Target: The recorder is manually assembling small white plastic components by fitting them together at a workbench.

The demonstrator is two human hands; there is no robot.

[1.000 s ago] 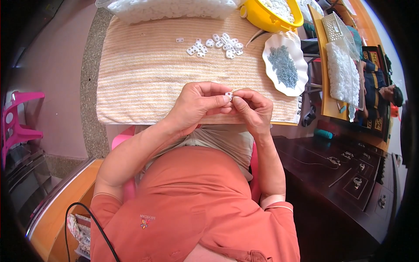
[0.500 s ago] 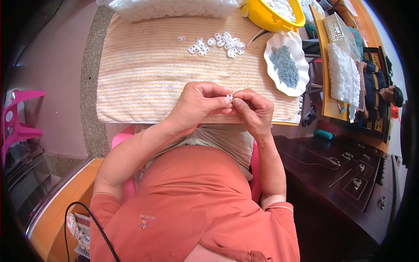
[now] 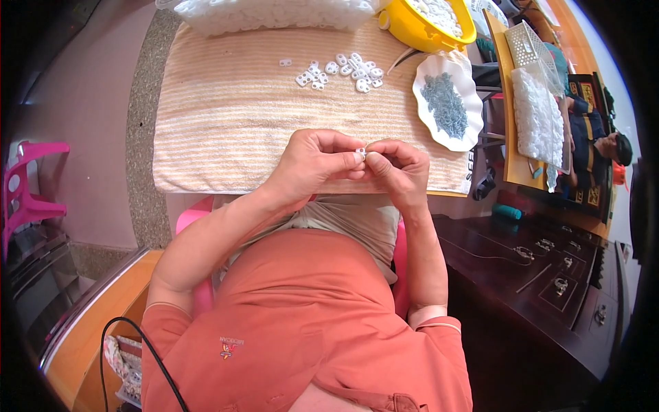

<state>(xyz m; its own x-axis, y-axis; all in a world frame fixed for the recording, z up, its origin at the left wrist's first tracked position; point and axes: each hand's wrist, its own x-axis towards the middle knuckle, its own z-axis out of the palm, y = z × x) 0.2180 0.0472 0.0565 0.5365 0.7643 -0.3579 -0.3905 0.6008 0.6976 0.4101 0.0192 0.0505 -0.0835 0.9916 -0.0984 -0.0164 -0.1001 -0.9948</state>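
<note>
My left hand (image 3: 310, 163) and my right hand (image 3: 402, 173) meet above the near edge of the towel-covered table. Both pinch a small white plastic cord lock (image 3: 361, 152) between thumb and forefinger; my fingertips hide most of it. Farther back on the striped towel (image 3: 226, 130) lies a loose cluster of similar white two-holed pieces (image 3: 356, 66), with a smaller group (image 3: 312, 75) to its left and one piece (image 3: 285, 62) on its own. To the right, a scalloped white dish (image 3: 469, 134) holds many tiny grey metal parts (image 3: 446, 106), which look like springs.
At the far edge stand a clear bag of white pieces (image 3: 274, 15) and a yellow basin (image 3: 415, 31). Tweezers (image 3: 401, 60) lie beside the dish. A person (image 3: 594, 141) sits beyond a side table at right. A dark cabinet (image 3: 508, 275) is near my right arm, a pink stool (image 3: 31, 182) far left.
Both hands keep the same pinch on the cord lock, almost still. The table and its contents have shifted very slightly in the picture.
</note>
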